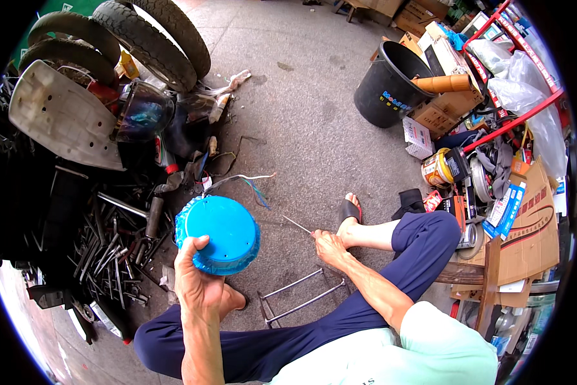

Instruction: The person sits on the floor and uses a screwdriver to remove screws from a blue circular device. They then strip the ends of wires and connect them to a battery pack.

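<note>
My left hand (198, 276) is raised, gripping a bright blue round part (221, 228) by its lower edge, thumb pressed on its flat face. A few small dark holes show in that face, and crinkled blue material surrounds the rim. Loose thin wires (253, 186) reach out above the part toward the right; its far side is hidden. My right hand (330, 249) is closed around a tool with a thin straight metal shaft (296, 224), probably a screwdriver. The shaft points up and left, apart from the blue part. Fingers cover the handle.
Many hand tools (112, 256) lie heaped at the left, below tyres (150, 42) and a pale panel (64, 115). A low metal frame (301, 295) stands between my legs. To the right are a black bucket (391, 86), flattened cardboard (529, 224), boxes and a red rail (513, 120).
</note>
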`<state>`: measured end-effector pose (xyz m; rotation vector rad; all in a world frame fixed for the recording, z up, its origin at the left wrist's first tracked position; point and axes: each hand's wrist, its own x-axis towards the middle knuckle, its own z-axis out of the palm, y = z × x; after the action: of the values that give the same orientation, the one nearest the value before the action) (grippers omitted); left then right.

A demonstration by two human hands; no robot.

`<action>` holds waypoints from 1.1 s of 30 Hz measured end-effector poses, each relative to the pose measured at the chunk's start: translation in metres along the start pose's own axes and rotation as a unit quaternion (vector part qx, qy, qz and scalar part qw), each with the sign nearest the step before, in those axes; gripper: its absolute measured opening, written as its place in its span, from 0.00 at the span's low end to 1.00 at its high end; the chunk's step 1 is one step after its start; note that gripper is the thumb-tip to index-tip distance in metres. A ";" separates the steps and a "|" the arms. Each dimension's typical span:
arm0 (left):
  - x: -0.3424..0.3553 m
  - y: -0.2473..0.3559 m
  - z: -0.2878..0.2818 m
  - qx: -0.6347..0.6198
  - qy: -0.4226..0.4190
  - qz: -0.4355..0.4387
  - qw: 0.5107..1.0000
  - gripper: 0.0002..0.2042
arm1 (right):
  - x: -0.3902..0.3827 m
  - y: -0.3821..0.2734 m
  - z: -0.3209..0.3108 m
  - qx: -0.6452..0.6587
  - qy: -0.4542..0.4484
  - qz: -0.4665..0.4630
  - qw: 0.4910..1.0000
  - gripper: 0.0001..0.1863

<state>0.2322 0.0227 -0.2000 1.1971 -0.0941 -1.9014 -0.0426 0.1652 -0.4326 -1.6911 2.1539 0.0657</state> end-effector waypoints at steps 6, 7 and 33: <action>0.001 0.001 -0.001 0.002 0.001 -0.004 1.000 0.30 | 0.001 0.001 0.002 0.039 0.022 0.013 0.999 0.12; 0.001 0.001 0.000 0.002 0.001 -0.003 1.000 0.30 | 0.002 0.003 0.006 0.041 0.026 0.024 0.999 0.11; -0.018 -0.026 0.038 0.159 -0.126 0.212 0.956 0.33 | 0.009 -0.096 -0.272 0.563 -0.200 -0.128 0.792 0.57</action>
<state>0.1902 0.0385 -0.1793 1.0269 -0.7602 -1.6779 -0.0298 0.0557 -0.1655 -1.0439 1.1471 -0.7242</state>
